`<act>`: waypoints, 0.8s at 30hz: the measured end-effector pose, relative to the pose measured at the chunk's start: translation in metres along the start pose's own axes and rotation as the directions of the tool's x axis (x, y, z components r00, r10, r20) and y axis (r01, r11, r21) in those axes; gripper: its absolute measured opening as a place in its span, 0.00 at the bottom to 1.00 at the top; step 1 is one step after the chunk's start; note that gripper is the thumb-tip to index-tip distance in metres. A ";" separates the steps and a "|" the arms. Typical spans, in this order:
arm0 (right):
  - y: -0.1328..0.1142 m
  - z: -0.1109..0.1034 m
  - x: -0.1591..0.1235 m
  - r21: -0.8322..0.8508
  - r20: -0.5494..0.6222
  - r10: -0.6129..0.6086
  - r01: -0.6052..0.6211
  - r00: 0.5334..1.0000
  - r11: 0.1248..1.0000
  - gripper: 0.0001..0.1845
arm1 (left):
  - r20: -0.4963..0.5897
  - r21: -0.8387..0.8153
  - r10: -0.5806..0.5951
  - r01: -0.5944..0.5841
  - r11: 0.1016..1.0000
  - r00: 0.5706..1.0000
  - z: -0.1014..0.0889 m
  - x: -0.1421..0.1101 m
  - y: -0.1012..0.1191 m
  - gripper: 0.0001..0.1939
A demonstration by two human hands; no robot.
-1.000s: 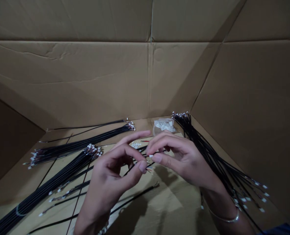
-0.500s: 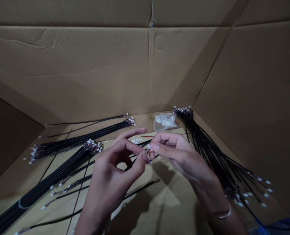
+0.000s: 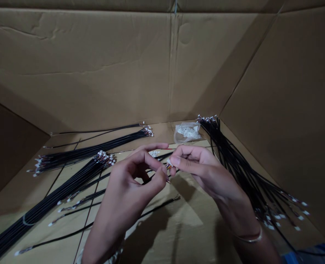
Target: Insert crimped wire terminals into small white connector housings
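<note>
Two hands fill the middle of my feed, the left hand point(image 3: 132, 187) and the right hand point(image 3: 203, 172), held just above the floor of a cardboard box point(image 3: 96, 66). On the right side, thumb and forefinger are clenched on a tiny white plastic connector point(image 3: 168, 163), its coloured wire ends showing, right between the two hands. Those right fingers point(image 3: 185, 156) are pinched tight, no slack at all. The left fingers point(image 3: 147, 156) curl in close, the thumb tip almost at the connector, and a thin black wire point(image 3: 165, 156) runs past them, but from my remote seat I cannot tell whether they are gripping it.

Handling call: I'd rate this piece very light and fiddly. The wire looks soft and floppy, the housing small and probably slick, so I'd take it by the plastic body between the fingertips, not by the wires, which look fragile at the ends.

Around the hands, bundled black wires point(image 3: 77, 154) lie fanned across the box floor, and a looser sheaf of black wires point(image 3: 233, 165) spreads out on the right. A clear plastic bag of white connectors point(image 3: 187, 132) sits by the back wall, with a small heap of loose connectors point(image 3: 154, 154) just beyond the left hand. A thin bangle point(image 3: 248, 240) circles the right wrist.
</note>
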State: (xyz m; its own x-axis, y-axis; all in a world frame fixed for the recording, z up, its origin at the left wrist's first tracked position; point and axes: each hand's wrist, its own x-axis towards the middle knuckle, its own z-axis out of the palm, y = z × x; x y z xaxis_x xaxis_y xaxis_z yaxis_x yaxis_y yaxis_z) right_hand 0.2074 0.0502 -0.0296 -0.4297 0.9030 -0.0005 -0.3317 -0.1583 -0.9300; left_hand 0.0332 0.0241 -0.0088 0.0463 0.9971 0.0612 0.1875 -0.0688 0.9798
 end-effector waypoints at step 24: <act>-0.004 -0.008 0.002 -0.121 0.015 0.069 -0.067 0.998 0.990 0.13 | 0.067 -0.028 -0.068 0.070 0.997 0.995 -0.002 0.002 0.000 0.07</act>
State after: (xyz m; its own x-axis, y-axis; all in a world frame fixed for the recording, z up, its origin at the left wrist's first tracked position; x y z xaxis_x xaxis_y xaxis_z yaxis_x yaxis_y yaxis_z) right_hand 0.2141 0.0558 -0.0289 -0.4642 0.8838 -0.0590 -0.1985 -0.1687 -0.9655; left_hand 0.0314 0.0260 -0.0078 0.0987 0.9949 -0.0189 0.1626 0.0026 0.9867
